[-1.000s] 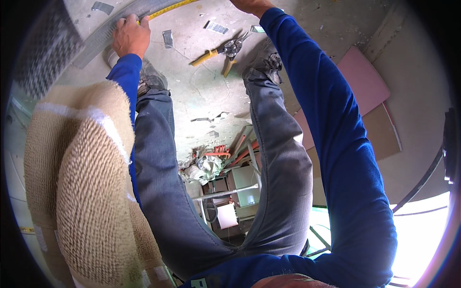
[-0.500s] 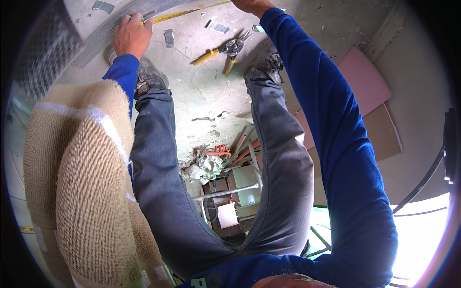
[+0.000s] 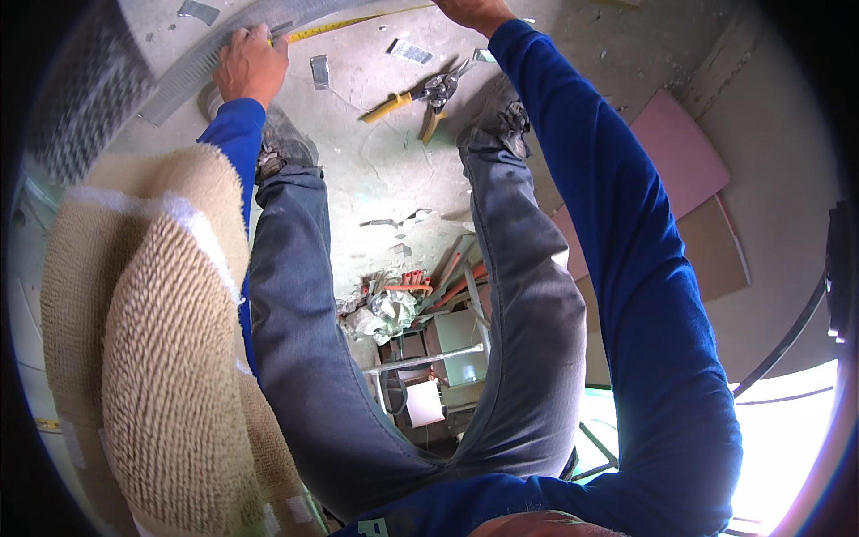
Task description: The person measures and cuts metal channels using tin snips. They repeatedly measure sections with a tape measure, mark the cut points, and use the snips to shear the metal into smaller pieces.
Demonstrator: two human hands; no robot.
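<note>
Near the top left, my left hand (image 3: 253,67) presses down on a long grey metal strip (image 3: 183,85) on the floor, its fingers closed at the end of a yellow tape measure blade (image 3: 331,28). That blade runs rightward toward my right hand (image 3: 472,12), which the top edge cuts off. Its fingers are mostly out of sight, so its grip does not show. Between my feet lies a pair of tin snips (image 3: 416,98) with yellow handles. Small metal offcuts (image 3: 410,51) are scattered close by, one (image 3: 319,72) just right of my left hand.
A rolled tan woven mat (image 3: 174,358) stands at my left, beside dark mesh (image 3: 85,98). Pink board (image 3: 680,152) and brown board (image 3: 711,246) lean at the right. Behind my legs are orange pieces (image 3: 409,285), crumpled wrapping (image 3: 385,315) and a metal frame (image 3: 425,360).
The whole view has shifted very slightly. Both hands keep about the same places along the metal strip and the tape measure.
</note>
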